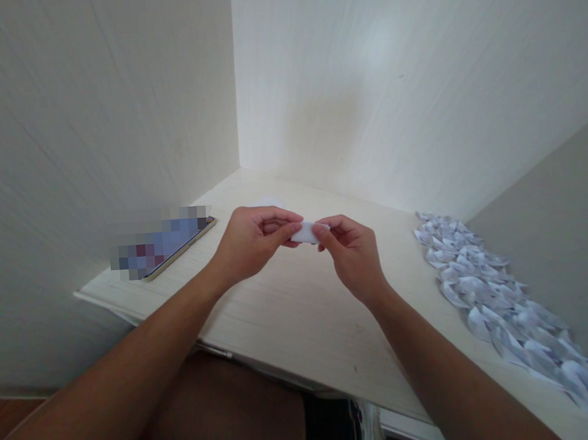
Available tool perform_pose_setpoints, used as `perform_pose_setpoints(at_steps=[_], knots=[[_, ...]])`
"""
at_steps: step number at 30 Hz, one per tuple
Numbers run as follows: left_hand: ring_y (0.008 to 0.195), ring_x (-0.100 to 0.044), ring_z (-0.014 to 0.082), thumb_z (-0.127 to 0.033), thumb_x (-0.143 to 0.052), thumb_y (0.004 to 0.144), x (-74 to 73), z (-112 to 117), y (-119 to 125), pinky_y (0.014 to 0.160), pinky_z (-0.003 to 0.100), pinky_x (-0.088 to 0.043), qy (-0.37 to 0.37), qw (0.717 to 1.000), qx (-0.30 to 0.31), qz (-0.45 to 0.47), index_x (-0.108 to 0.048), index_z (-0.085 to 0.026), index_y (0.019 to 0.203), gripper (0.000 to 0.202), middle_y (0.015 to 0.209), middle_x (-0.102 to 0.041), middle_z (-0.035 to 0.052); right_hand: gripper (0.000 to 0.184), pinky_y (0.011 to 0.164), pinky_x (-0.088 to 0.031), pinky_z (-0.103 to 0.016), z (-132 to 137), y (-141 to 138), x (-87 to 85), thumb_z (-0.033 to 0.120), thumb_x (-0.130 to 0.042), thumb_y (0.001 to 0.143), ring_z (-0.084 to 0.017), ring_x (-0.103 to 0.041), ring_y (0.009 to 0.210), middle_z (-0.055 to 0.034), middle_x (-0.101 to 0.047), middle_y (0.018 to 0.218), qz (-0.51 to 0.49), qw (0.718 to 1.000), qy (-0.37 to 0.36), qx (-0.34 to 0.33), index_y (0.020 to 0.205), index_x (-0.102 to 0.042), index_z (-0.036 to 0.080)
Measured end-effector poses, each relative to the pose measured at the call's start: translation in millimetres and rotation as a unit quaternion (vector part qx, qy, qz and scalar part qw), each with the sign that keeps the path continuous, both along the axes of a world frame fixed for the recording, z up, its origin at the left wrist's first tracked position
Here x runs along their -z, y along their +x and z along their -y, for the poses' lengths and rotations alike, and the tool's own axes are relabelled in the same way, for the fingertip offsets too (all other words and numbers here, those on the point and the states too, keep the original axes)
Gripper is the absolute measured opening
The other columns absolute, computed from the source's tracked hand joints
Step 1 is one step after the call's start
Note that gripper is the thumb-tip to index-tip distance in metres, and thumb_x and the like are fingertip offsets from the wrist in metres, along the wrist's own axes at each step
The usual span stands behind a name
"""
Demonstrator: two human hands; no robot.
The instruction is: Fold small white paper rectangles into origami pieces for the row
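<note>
Between my two hands, above the middle of the desk, is a small folded piece of white paper (303, 233). My left hand (260, 238) pinches its left end between thumb and fingers. The right end is pinched the same way by my right hand (350, 246), its thumb lying on the paper's near face. Behind my left hand, something white and flat (269, 201) lies on the desk, mostly hidden.
A pale wooden desk (290, 326) is closed in by walls at the back and sides. Many folded white paper pieces (477, 288) lie in a long overlapping row along its right side. At the left lies a phone (176, 244) with its screen blurred out.
</note>
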State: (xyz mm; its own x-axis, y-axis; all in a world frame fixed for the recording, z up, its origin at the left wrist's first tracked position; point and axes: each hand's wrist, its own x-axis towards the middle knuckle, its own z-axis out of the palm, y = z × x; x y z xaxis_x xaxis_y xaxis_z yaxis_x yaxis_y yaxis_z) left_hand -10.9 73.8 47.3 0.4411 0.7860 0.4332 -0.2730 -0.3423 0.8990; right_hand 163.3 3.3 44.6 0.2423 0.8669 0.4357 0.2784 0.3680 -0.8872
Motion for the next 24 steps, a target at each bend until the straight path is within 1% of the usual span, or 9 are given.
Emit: perform_pose_setpoints(at_steps=[5, 8, 12, 14, 16, 18, 20, 22, 24], knots=[[0.068, -0.080, 0.0215, -0.028, -0.085, 0.078, 0.7, -1.2, 0.2, 0.066, 0.031, -0.070, -0.003, 1.000, -0.005, -0.022, -0.083, -0.014, 0.086, 0.016, 0.078, -0.082, 0.0057, 0.018, 0.057, -0.044, -0.028, -0.4, 2.2, 3.3, 0.037, -0.076, 0.085, -0.014, -0.056, 0.061, 0.0000, -0.068, 0.066, 0.013, 1.000, -0.007, 0.019, 0.079, -0.076, 0.020], [0.070, -0.079, 0.0204, -0.026, -0.084, 0.077, 2.0, -1.5, 0.5, 0.064, 0.029, -0.070, -0.002, 1.000, -0.014, -0.024, -0.083, -0.015, 0.085, 0.014, 0.078, -0.082, 0.0049, 0.018, 0.058, -0.044, -0.028, 0.2, 1.9, 3.2, 0.036, -0.074, 0.085, -0.014, -0.057, 0.061, -0.0007, -0.069, 0.067, 0.032, 0.999, -0.006, 0.027, 0.079, -0.076, 0.020], [0.066, -0.076, 0.0175, -0.026, -0.082, 0.077, 2.6, -0.4, 0.1, 0.063, 0.028, -0.069, 0.019, 0.998, -0.029, -0.046, -0.083, -0.016, 0.082, 0.011, 0.075, -0.080, 0.0034, 0.017, 0.062, -0.047, -0.030, 2.2, 0.4, 0.2, 0.033, -0.070, 0.089, -0.016, -0.063, 0.066, -0.0024, -0.074, 0.074, 0.112, 0.993, 0.003, 0.029, 0.080, -0.076, 0.020], [0.066, -0.075, 0.0167, -0.026, -0.081, 0.077, 2.3, 0.2, -0.1, 0.063, 0.027, -0.068, 0.023, 0.998, -0.022, -0.062, -0.082, -0.016, 0.081, 0.011, 0.074, -0.079, 0.0035, 0.016, 0.063, -0.046, -0.030, 3.7, 0.0, -1.7, 0.031, -0.069, 0.091, -0.016, -0.064, 0.067, -0.0025, -0.076, 0.075, 0.164, 0.986, 0.010, 0.036, 0.081, -0.077, 0.020], [0.067, -0.075, 0.0170, -0.026, -0.082, 0.076, 2.4, 0.1, 0.6, 0.063, 0.027, -0.067, 0.001, 0.997, -0.008, -0.070, -0.081, -0.015, 0.084, 0.013, 0.074, -0.079, 0.0039, 0.016, 0.063, -0.046, -0.030, 5.0, 0.1, -3.3, 0.028, -0.068, 0.091, -0.016, -0.065, 0.067, -0.0021, -0.077, 0.075, 0.205, 0.977, 0.022, 0.048, 0.081, -0.078, 0.021], [0.068, -0.075, 0.0176, -0.028, -0.084, 0.075, 3.5, -0.8, 2.0, 0.064, 0.028, -0.067, -0.043, 0.997, 0.007, -0.065, -0.080, -0.015, 0.088, 0.019, 0.075, -0.079, 0.0043, 0.017, 0.064, -0.046, -0.030, 5.9, 0.7, -4.1, 0.026, -0.067, 0.092, -0.016, -0.065, 0.066, -0.0019, -0.078, 0.075, 0.231, 0.970, 0.034, 0.063, 0.080, -0.078, 0.021], [0.069, -0.075, 0.0175, -0.030, -0.085, 0.074, 5.3, -2.1, 3.7, 0.065, 0.030, -0.068, -0.078, 0.995, 0.017, -0.058, -0.079, -0.014, 0.086, 0.021, 0.075, -0.079, 0.0048, 0.017, 0.065, -0.047, -0.030, 6.1, 1.6, -4.0, 0.025, -0.067, 0.092, -0.017, -0.066, 0.066, -0.0020, -0.078, 0.075, 0.244, 0.966, 0.043, 0.074, 0.080, -0.078, 0.021], [0.070, -0.074, 0.0170, -0.033, -0.084, 0.075, 7.0, -3.1, 4.9, 0.067, 0.031, -0.068, -0.087, 0.994, 0.023, -0.066, -0.077, -0.014, 0.080, 0.021, 0.076, -0.078, 0.0053, 0.017, 0.066, -0.048, -0.030, 5.8, 2.4, -3.3, 0.025, -0.067, 0.092, -0.017, -0.066, 0.066, -0.0022, -0.079, 0.075, 0.249, 0.964, 0.049, 0.079, 0.080, -0.078, 0.021], [0.071, -0.073, 0.0170, -0.034, -0.082, 0.077, 7.8, -3.4, 5.4, 0.066, 0.031, -0.067, -0.077, 0.994, 0.021, -0.078, -0.077, -0.014, 0.079, 0.021, 0.077, -0.077, 0.0059, 0.017, 0.066, -0.049, -0.030, 5.3, 2.8, -2.3, 0.025, -0.067, 0.092, -0.017, -0.066, 0.065, -0.0023, -0.079, 0.075, 0.254, 0.962, 0.052, 0.081, 0.080, -0.078, 0.020]])
